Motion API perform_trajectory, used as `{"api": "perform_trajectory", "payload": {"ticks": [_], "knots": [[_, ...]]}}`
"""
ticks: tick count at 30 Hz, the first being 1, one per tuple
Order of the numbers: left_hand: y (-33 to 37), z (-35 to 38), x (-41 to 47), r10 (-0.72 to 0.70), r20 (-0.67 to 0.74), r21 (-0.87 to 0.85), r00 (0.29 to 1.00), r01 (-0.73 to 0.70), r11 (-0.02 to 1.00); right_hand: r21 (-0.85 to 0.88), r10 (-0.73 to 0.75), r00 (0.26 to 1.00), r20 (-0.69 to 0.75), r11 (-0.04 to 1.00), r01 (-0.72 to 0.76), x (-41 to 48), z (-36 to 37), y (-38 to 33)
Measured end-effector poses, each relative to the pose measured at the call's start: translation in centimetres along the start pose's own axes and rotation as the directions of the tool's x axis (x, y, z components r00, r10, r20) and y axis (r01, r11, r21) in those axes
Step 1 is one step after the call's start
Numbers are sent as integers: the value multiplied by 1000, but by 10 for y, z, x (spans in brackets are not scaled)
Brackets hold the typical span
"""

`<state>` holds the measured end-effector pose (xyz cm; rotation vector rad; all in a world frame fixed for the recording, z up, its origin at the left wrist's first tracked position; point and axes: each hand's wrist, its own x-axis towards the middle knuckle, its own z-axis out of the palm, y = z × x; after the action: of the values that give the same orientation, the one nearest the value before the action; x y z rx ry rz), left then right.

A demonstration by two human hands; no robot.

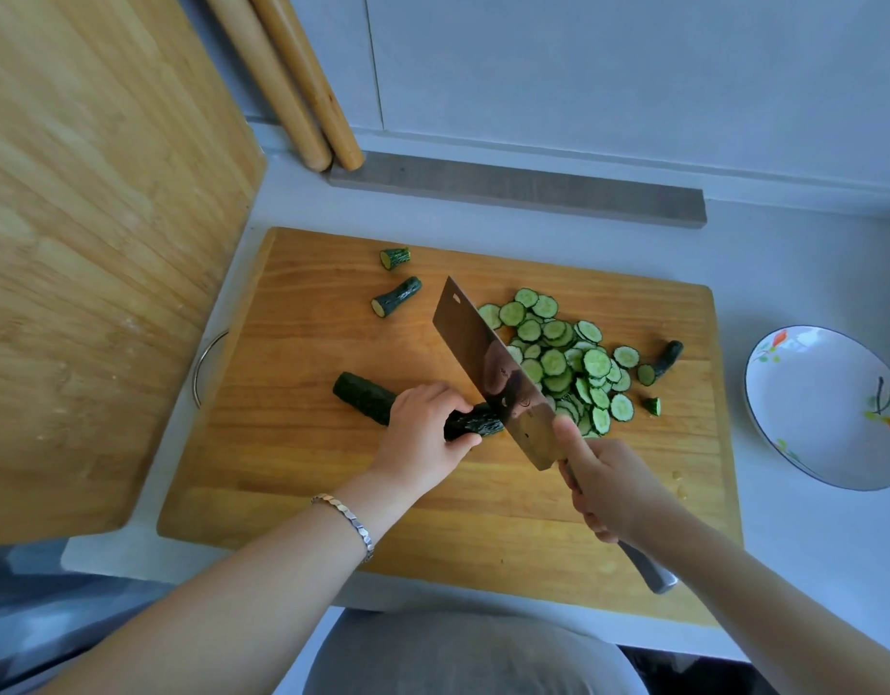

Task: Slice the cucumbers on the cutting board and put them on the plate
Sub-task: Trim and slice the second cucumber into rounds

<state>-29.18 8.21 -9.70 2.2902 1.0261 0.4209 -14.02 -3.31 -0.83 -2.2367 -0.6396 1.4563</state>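
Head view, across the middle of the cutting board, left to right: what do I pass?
metal ring at the board's edge → cucumber → left hand gripping it → cleaver → pile of slices → cucumber end piece → plate

The cutting board lies on the table, with the plate on the table just right of it. On the board, a cucumber lies left of centre under the left hand. The cleaver, in the right hand, crosses its right end. The slices are heaped right of the blade. Two stub ends lie behind the cucumber.
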Motion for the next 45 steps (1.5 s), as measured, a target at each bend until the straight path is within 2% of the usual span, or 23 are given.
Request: {"api": "perform_trajectory", "payload": {"ticks": [4, 7, 19, 31, 36, 41, 45], "knots": [[1, 0, 1, -1, -2, -5, 1000, 1, 1000, -48, -29, 998, -48, 998, 27, 5, 5, 3], [2, 0, 1, 1, -4, -9, 1000, -1, 1000, -57, -10, 999, -33, 998, 8, 12, 13, 3], [-3, -1, -3, 43, 9, -11, 999, -43, 999, 227, 32, 999, 18, 973, -35, 10, 9, 7], [-1, -2, -3, 42, 8, 6, 999, -42, 999, 80, -5, 1000, 7, 997, 4, 4, 7, -1], [-1, -2, -3, 44, 7, 2, 999, -44, 999, -59, -60, 997, -43, 997, 58, 10, 14, 3], [-1, -4, -2, 55, 10, -20, 998, -55, 998, -41, -53, 998, -42, 998, 51, 24, 27, 5], [-1, -7, -3, 77, 5, -10, 997, -77, 997, 42, 8, 999, -53, 999, -6, 27, 31, 4]]}}
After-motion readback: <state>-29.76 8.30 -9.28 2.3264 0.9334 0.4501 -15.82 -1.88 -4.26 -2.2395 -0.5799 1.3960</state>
